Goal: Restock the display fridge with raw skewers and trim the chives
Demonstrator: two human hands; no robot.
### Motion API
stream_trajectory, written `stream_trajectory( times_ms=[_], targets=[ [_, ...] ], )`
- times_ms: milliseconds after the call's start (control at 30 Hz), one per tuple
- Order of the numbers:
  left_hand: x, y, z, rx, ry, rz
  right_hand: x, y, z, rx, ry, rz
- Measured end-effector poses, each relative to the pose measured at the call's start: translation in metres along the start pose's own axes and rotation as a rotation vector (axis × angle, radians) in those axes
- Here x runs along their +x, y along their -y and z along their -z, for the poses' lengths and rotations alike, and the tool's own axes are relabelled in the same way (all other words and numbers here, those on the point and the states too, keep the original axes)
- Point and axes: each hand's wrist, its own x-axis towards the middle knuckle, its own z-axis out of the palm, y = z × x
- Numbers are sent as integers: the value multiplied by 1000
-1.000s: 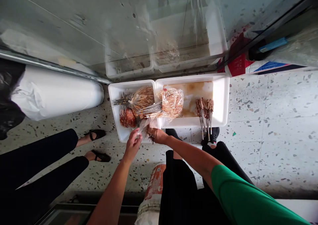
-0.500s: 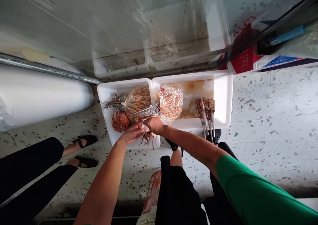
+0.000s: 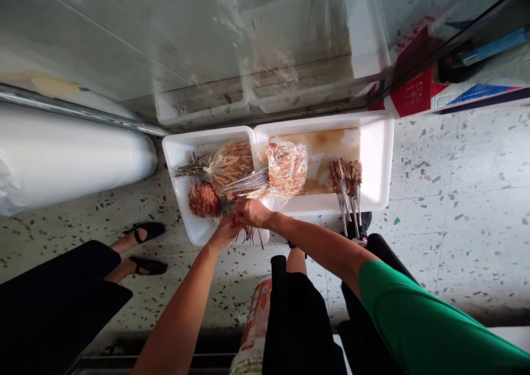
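Holds the left hand (image 3: 227,230) and right hand (image 3: 253,214) together, touching at the fingers, over the near end of the left tub (image 3: 199,232). Cannot tell whether clamped on anything between. Shows a bunch of thin sticks (image 3: 250,235) directly under the hands, poking out toward the body. Just beyond the hands, has bagged skewers (image 3: 287,168) lying across both tubs, with bare ends pointing left. Farther beyond, in the left tub, shows a second bag (image 3: 232,158); near the left hand, a red bundle (image 3: 203,199). Well to the right of the hands, has loose skewers (image 3: 346,179) in the right tub (image 3: 376,165), overhanging its near rim. Closer to the body than the hands, shows a bucket (image 3: 256,315); far left, a white roll (image 3: 78,159) and another person's shoes (image 3: 149,231).
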Motion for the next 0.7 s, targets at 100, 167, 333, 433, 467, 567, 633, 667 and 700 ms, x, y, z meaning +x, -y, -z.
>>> stream_trajectory(
  times_ms=[100, 167, 333, 433, 467, 567, 633, 667, 700],
  targets=[
    [-6, 11, -7, -308, -31, 94, 3, -7, 2, 59, -27, -8],
    [-6, 14, -7, -380, -32, 116, 4, -13, 0, 13, 2, -59],
    [4, 11, 0, -355, 29, 29, 1, -16, -10, 109, 9, -237],
    [9, 8, 8, -242, 36, 0, 2, -15, -9, 246, 54, -295],
    [9, 8, 11, -216, 57, 0, 3, -14, -8, 261, 92, -283],
    [8, 6, 16, -287, 134, 23, 6, -12, -9, 123, 83, -192],
    [6, 6, 17, -451, 134, 76, 6, -11, -14, -23, -10, -175],
    [6, 6, 16, -544, 106, 117, 5, -10, -18, -75, -60, -191],
    [6, 7, 16, -630, 63, 167, 3, -10, -23, -110, -108, -205]
  ],
)
